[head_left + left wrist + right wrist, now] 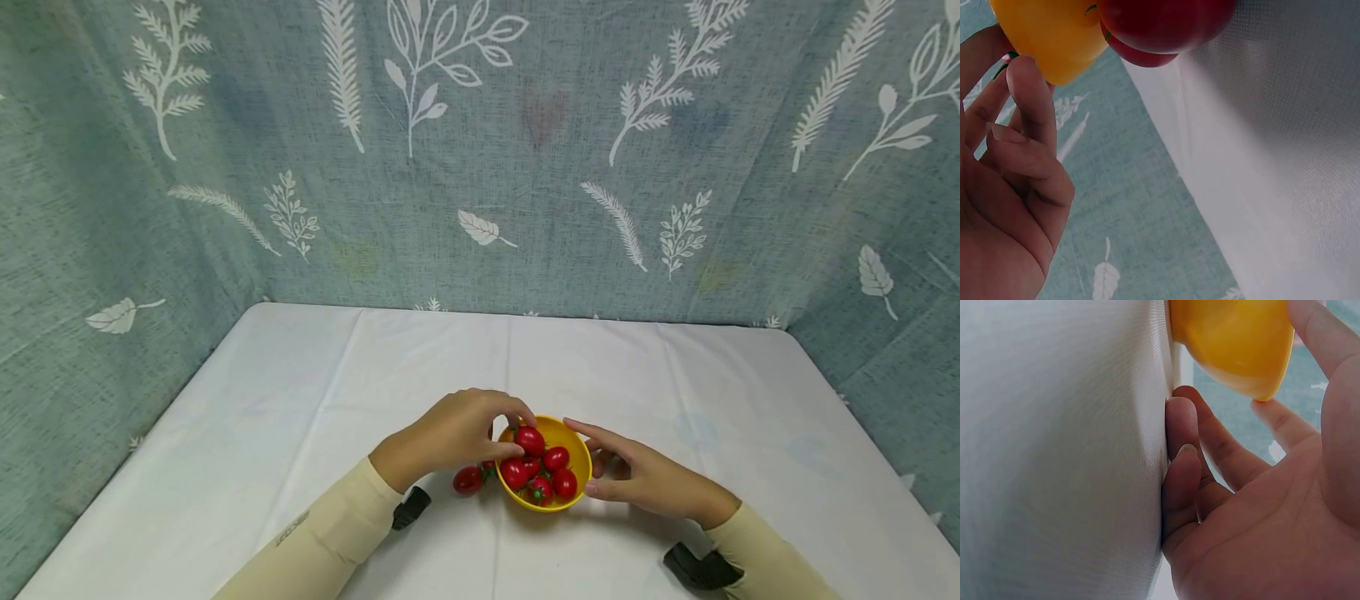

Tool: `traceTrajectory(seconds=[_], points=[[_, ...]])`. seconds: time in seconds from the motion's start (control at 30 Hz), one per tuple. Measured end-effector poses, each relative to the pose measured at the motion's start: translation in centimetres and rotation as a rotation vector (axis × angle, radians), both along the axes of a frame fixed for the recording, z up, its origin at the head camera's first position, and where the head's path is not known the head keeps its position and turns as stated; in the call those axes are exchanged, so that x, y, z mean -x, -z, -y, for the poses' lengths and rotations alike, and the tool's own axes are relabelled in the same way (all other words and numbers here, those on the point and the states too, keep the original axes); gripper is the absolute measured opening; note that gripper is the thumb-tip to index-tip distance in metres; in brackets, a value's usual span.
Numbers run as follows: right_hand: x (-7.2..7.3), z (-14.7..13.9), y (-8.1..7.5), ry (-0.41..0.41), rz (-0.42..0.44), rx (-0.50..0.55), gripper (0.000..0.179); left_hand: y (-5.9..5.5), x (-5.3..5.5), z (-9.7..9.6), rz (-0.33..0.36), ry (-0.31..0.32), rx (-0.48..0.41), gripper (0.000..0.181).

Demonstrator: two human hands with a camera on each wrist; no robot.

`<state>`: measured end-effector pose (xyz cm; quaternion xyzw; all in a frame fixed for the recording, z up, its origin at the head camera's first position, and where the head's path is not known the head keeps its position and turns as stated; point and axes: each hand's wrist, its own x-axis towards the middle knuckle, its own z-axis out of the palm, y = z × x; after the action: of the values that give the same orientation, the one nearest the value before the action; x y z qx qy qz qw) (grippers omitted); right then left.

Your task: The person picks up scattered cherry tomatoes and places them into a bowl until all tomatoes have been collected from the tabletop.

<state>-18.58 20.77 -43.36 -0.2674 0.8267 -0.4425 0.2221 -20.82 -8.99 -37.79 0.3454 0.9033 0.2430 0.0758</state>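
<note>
A yellow bowl (578, 450) with several red cherry tomatoes (564, 483) in it stands on the white tabletop. My left hand (457, 429) reaches over its left rim, thumb and fingers around one cherry tomato (530, 441) above the others. In the left wrist view, that tomato is mostly hidden behind the fingers (1032, 94), with a bit of green stem showing. On the bowl's right side, my right hand (652, 479) holds the wall between thumb and index finger. Its other fingers (1182, 425) are curled close to the tabletop in the right wrist view.
Left of the bowl, under my left hand, a cherry tomato (468, 481) lies on the white cloth (360, 375), with another partly hidden beside it. A grey-green curtain (450, 167) with white leaf prints hangs behind the table and along both sides.
</note>
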Motion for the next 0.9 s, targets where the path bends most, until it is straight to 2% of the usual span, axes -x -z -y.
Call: traceTrajectory(seconds=[0.13, 0.33, 0.73, 0.9], points=[[-0.04, -0.07, 0.06, -0.004, -0.011, 0.005, 0.073, 0.06, 0.15, -0.34, 0.018, 0.017, 0.003, 0.032], [-0.09, -0.11, 0.01, -0.004, -0.014, 0.006, 0.073, 0.34, 0.39, -0.88, -0.002, 0.042, 0.017, 0.031], [-0.06, 0.04, 0.05, -0.011, -0.012, 0.002, 0.073, 0.46, 0.33, -0.84, 0.009, 0.039, 0.032, 0.034], [-0.04, -0.05, 0.14, -0.009, -0.016, 0.001, 0.073, 0.41, 0.16, -0.46, 0.028, 0.025, 0.012, 0.037]])
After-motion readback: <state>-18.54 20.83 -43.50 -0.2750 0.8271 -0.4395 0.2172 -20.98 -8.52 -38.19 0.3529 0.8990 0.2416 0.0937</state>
